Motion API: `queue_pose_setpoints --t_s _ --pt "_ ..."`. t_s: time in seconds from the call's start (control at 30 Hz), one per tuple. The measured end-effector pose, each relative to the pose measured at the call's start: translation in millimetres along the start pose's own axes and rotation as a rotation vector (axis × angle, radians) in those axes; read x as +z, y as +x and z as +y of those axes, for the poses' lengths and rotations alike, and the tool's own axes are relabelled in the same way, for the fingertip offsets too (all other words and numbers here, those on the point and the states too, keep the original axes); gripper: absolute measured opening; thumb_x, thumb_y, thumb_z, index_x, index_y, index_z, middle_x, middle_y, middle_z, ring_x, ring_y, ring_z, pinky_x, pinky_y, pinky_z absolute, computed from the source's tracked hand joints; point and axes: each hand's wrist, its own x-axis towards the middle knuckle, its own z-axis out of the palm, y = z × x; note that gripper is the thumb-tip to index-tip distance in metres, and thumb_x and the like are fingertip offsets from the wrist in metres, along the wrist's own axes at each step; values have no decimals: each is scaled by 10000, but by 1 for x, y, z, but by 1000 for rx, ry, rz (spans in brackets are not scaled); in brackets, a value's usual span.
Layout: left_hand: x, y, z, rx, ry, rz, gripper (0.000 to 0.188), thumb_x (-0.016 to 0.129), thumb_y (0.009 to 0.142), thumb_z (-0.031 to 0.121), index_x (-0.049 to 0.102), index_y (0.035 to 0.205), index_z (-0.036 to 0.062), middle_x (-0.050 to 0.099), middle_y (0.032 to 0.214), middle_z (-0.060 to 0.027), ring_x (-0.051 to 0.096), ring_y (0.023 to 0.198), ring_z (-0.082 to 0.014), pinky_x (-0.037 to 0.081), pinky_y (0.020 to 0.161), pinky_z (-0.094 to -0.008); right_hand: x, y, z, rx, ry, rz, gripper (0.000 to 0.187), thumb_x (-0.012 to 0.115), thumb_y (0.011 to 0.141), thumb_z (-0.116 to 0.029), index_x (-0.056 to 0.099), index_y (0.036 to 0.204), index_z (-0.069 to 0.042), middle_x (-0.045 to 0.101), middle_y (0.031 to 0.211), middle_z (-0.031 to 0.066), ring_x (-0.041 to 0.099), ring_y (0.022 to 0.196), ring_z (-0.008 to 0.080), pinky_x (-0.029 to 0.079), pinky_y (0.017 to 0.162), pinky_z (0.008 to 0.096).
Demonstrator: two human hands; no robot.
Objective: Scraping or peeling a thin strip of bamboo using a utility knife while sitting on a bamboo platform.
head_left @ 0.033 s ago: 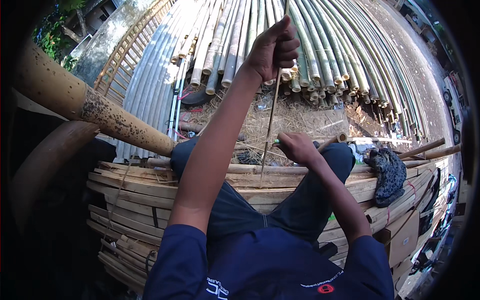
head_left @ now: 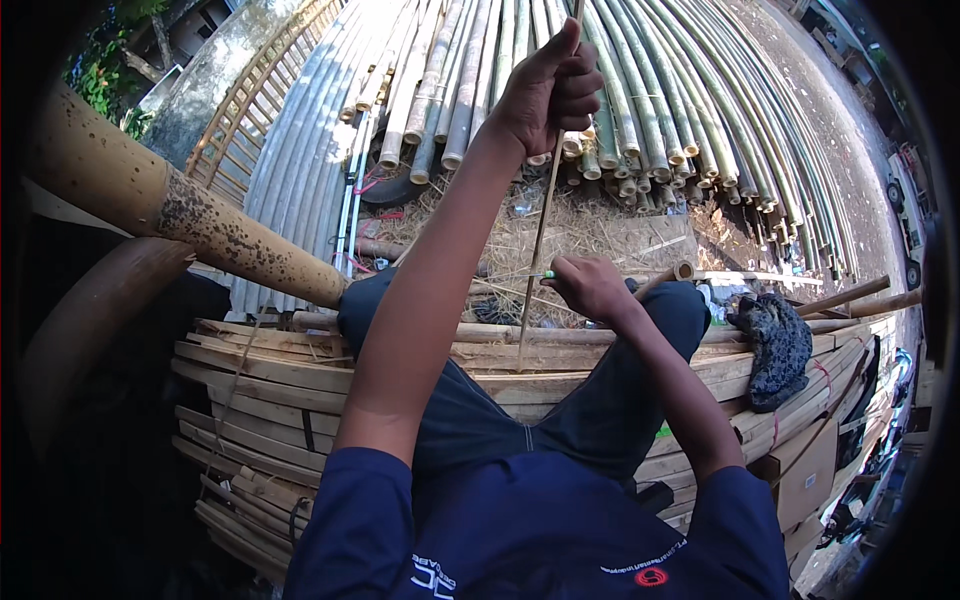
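My left hand (head_left: 550,95) is raised at the upper middle, fingers wrapped round a thin bamboo strip (head_left: 540,235), thumb pointing up along it. The strip slants down past my knees to the stacked slats, its lower end near my lap. Lower and to the right, my right hand (head_left: 595,288) is closed round a small tool with a green part (head_left: 548,274) showing at the fist's left side, close against the strip. My fingers hide most of this tool, so its exact kind is unclear.
Stacked bamboo slats (head_left: 270,385) lie beneath and beside my legs. A thick bamboo pole (head_left: 235,235) slants in from the left. Long bamboo poles (head_left: 640,90) are piled ahead, beyond shavings on the ground (head_left: 600,235). A dark patterned cloth (head_left: 778,355) lies at right, near a cardboard box (head_left: 808,475).
My right hand has shifted slightly up and to the left along the strip, and more of the green part shows. My left hand has risen very slightly, still gripping the strip.
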Motion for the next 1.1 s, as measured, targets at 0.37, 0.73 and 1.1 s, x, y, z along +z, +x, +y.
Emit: queue_pose_setpoints --t_s 0.37,0.73,1.1 --pt "-41 -20 20 77 -60 157 517 551 846 586 304 599 206 198 483 99 153 371 -28 150 309 -186 21 10 11 -11 -48 -68 326 477 929 -362 448 825 -55 544 576 156 548 508 371 403 458 460" --pt "-42 -35 22 72 -129 133 497 534 865 570 321 605 204 201 490 100 147 377 -30 144 324 -185 44 6 3 -28 -66 -326 290 508 902 -334 471 852 -50 567 621 177 563 552 390 416 478 474" --pt "-57 -31 12 72 -150 194 555 573 818 609 281 575 204 179 490 88 166 374 -44 145 332 -205 58 1 10 -56 -114 -464 242 520 896 -294 472 865 -59 547 565 186 553 534 405 415 472 485"
